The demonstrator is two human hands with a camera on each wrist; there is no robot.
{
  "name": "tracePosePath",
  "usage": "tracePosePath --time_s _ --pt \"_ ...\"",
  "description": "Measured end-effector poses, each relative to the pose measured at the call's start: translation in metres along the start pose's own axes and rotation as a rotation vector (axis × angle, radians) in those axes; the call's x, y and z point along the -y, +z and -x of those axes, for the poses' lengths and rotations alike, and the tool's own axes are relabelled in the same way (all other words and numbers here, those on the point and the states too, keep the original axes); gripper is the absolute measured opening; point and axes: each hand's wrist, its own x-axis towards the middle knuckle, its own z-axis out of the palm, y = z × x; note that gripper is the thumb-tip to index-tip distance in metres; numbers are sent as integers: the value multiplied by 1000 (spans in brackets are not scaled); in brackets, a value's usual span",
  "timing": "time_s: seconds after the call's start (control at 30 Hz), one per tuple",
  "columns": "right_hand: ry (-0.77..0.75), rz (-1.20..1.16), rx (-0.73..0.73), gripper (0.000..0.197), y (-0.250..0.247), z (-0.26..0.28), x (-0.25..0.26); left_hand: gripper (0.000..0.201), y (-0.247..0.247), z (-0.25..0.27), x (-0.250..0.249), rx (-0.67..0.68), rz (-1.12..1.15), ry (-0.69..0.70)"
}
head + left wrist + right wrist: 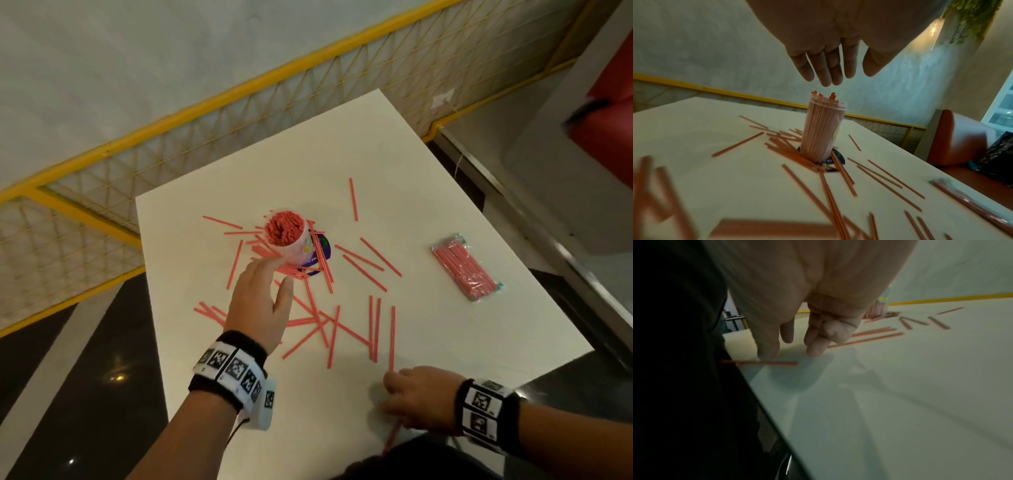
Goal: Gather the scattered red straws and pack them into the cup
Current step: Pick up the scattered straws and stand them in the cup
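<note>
a clear plastic cup (287, 240) stands crammed with thin red straws on the white table (428, 192), dozens still scattered (342, 322); the left hand (262, 305) hovers flat and empty, the right hand (419, 397) presses one edge straw (764, 363).

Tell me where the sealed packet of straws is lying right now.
In the head view the sealed packet lies on the white table toward its right edge, apart from the loose straws and well right of the cup.

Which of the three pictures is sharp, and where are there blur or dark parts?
Head view: mostly sharp on the cup and table, smeared at the right edge. Left wrist view: cup sharp, the near loose straws blurred. Right wrist view: dim and soft, its left side nearly black, shadow under the right hand.
</note>
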Motion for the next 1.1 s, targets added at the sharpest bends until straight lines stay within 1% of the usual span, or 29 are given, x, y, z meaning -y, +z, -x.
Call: tracePosePath --time_s 0.1,0.2,0.27,0.33,0.43,0.57,0.63,0.7,0.8,0.87,0.9,0.93,0.97,1.0,1.03,1.1 --pt "-13 61 -69 32 19 -11 -3 29 0 30 3 36 43 -42" --pt "-19 46 -88 40 18 -17 -5 24 0 55 8 86 21 -68" --pt "13 29 -136 39 10 -22 -5 19 0 65 11 106 16 -68" --pt "69 -1 -174 36 1 -27 -6 17 1 71 11 112 26 -84" --pt "221 4 -238 31 -13 -36 -12 17 1 73 11 107 34 -106" --pt "359 13 -218 32 -32 -46 -13 16 3 72 7 122 79 -137" --pt "436 -96 -263 29 -44 -48 -11 16 8 69 -1 172 98 -191" --pt "493 -279 -364 22 -55 -49 -6 22 16 65 -6 270 100 -287" --pt "450 -539 -523 14 -73 -52 12 46 33 59 -9 413 201 -433" --pt "383 -599 -577 12 -86 -56 28 56 46 56 -16 466 277 -460" --pt "354 -598 -585 11 -91 -57 33 54 52 54 -20 467 312 -461" --pt "343 -583 -587 12 -94 -60 37 47 56 52 -24 448 346 -464" --pt "362 -560 -589 14 -96 -60 39 41 58 49 -28 418 378 -480" --pt "421 -532 -587 19 -95 -60 37 37 60 46 -30 386 407 -505" --pt "529 -500 -569 28 -92 -59 32 35 62 45 -29 364 424 -531" --pt "802 -450 -452 52 -81 -53 14 35 62 43 -25 332 432 -556"
